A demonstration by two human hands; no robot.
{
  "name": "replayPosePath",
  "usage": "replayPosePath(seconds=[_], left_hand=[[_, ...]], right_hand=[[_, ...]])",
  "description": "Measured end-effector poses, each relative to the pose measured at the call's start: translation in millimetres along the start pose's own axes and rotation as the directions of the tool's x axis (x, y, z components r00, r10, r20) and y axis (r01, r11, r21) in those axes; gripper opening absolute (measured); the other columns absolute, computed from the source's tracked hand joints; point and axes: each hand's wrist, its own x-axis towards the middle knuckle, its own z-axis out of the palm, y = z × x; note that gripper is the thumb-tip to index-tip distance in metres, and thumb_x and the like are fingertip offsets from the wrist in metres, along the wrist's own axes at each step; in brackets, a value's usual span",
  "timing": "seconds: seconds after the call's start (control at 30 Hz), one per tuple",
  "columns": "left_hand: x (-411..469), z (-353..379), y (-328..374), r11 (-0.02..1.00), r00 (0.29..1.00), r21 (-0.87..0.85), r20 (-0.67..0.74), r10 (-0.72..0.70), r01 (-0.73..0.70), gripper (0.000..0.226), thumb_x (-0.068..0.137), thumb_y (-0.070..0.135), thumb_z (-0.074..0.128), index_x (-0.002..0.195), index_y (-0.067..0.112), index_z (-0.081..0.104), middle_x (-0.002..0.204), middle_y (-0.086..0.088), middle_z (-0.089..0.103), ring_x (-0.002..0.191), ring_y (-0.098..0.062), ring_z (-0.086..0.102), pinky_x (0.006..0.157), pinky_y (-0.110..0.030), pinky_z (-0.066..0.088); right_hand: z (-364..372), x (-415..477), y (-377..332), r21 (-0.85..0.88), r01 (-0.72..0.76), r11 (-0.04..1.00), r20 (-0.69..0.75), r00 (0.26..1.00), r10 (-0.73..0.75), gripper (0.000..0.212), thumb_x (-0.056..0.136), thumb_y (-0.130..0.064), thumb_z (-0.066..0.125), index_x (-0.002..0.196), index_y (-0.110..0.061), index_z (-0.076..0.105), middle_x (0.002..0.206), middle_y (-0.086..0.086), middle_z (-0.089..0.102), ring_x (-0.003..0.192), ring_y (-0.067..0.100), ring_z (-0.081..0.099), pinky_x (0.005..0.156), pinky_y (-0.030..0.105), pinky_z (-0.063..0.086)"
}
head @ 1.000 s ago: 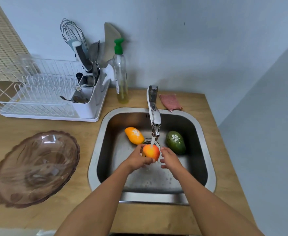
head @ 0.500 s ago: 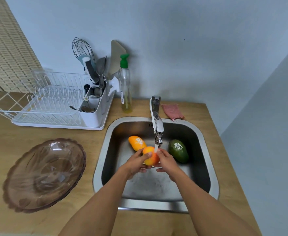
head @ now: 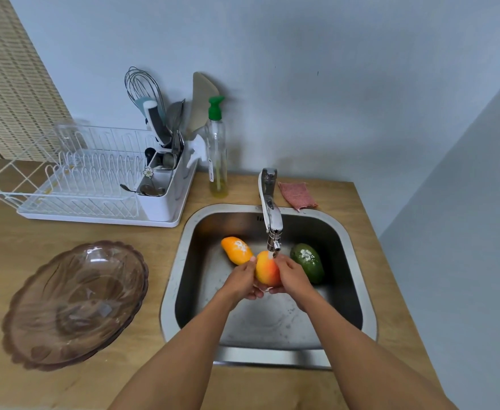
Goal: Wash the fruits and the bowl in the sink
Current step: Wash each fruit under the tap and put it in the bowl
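An orange-red fruit sits under the running tap, over the steel sink. My left hand cups it from the left and my right hand from the right; both grip it. An orange mango lies in the basin behind my left hand. A green avocado-like fruit lies at the basin's right. Both lying fruits carry white foam patches. The brown glass bowl rests on the wooden counter left of the sink.
A white dish rack with a utensil caddy stands at the back left. A soap bottle with a green pump stands behind the sink. A pink cloth lies right of the tap. A wall closes in on the right.
My right hand has closed onto the fruit, which now stands more upright between both hands. The view has shifted so everything sits lower and further right in frame.
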Motion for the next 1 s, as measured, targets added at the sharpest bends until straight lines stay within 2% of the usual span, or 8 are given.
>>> replayPosePath(seconds=[0.13, 0.3, 0.43, 0.53, 0.6, 0.73, 0.9, 1.0], left_hand=[[0, -3, 1, 0.995, 0.998, -0.099, 0.059, 0.022, -0.016, 0.046, 0.100, 0.055, 0.028, 0.130, 0.027, 0.049, 0.115, -0.010, 0.065, 0.099, -0.023, 0.067, 0.081, -0.035, 0.056], [0, -3, 5, 0.976, 0.990, -0.207, 0.106, 0.093, -0.070, 0.052, 0.089, 0.056, 0.056, 0.138, 0.040, 0.046, 0.135, -0.004, 0.050, 0.112, -0.025, 0.061, 0.084, -0.039, 0.059], [3, -5, 7, 0.978, 0.996, -0.194, 0.027, 0.083, -0.076, 0.044, 0.092, 0.054, 0.054, 0.127, 0.027, 0.056, 0.123, -0.013, 0.062, 0.098, -0.027, 0.069, 0.074, -0.038, 0.061], [4, -2, 12, 0.983, 0.999, -0.180, -0.006, 0.036, -0.036, 0.054, 0.093, 0.061, 0.045, 0.117, 0.016, 0.061, 0.104, -0.017, 0.070, 0.084, -0.030, 0.074, 0.068, -0.040, 0.062], [5, 2, 13, 0.985, 1.000, -0.173, 0.010, 0.022, -0.020, 0.057, 0.094, 0.062, 0.042, 0.114, 0.013, 0.062, 0.099, -0.019, 0.072, 0.076, -0.028, 0.073, 0.063, -0.038, 0.061], [4, 3, 12, 0.987, 0.997, -0.160, 0.073, 0.025, -0.013, 0.050, 0.096, 0.056, 0.042, 0.120, 0.016, 0.058, 0.099, -0.020, 0.071, 0.073, -0.026, 0.071, 0.064, -0.035, 0.061], [2, 2, 8, 0.975, 0.995, -0.223, 0.098, 0.004, 0.018, 0.042, 0.092, 0.043, 0.051, 0.124, 0.015, 0.056, 0.105, -0.023, 0.070, 0.075, -0.031, 0.070, 0.080, -0.048, 0.060], [0, 2, 8, 0.975, 0.997, -0.222, 0.078, -0.004, 0.021, 0.044, 0.090, 0.045, 0.051, 0.124, 0.017, 0.056, 0.109, -0.023, 0.068, 0.080, -0.033, 0.072, 0.081, -0.052, 0.059]], right_hand=[[2, 0, 1, -0.079, 0.010, 0.997, -0.022, 1.000, -0.012, 0.044, 0.100, -0.052, 0.031, 0.117, -0.018, 0.055, 0.102, 0.017, 0.066, 0.070, 0.029, 0.071, 0.067, 0.042, 0.062], [7, 2, 2, -0.076, -0.027, 0.997, -0.042, 0.999, 0.024, 0.055, 0.100, -0.053, 0.024, 0.120, -0.014, 0.058, 0.095, 0.020, 0.070, 0.058, 0.031, 0.070, 0.062, 0.040, 0.062], [5, -6, 1, 0.035, 0.011, 0.999, 0.027, 1.000, -0.012, 0.044, 0.101, -0.045, 0.039, 0.126, -0.012, 0.055, 0.095, 0.020, 0.069, 0.057, 0.024, 0.067, 0.065, 0.039, 0.061], [5, -11, 3, 0.021, 0.078, 0.997, 0.100, 0.992, -0.079, 0.041, 0.093, -0.040, 0.059, 0.128, -0.023, 0.049, 0.104, 0.016, 0.066, 0.058, 0.015, 0.065, 0.068, 0.039, 0.061], [5, -12, 6, 0.000, 0.115, 0.993, 0.090, 0.989, -0.115, 0.044, 0.091, -0.036, 0.064, 0.129, -0.019, 0.051, 0.094, 0.011, 0.067, 0.058, 0.017, 0.063, 0.070, 0.045, 0.062], [3, -12, 7, -0.036, 0.154, 0.987, 0.065, 0.986, -0.152, 0.033, 0.095, -0.031, 0.057, 0.127, -0.021, 0.055, 0.085, 0.007, 0.067, 0.056, 0.017, 0.061, 0.071, 0.048, 0.060], [8, -11, 7, -0.048, 0.109, 0.993, 0.091, 0.990, -0.105, 0.031, 0.099, -0.036, 0.047, 0.130, -0.030, 0.049, 0.089, 0.006, 0.067, 0.061, 0.019, 0.064, 0.068, 0.042, 0.060], [11, -8, 7, -0.039, 0.060, 0.997, 0.051, 0.997, -0.058, 0.035, 0.102, -0.032, 0.038, 0.137, -0.031, 0.043, 0.085, 0.008, 0.065, 0.056, 0.020, 0.062, 0.060, 0.036, 0.059]])
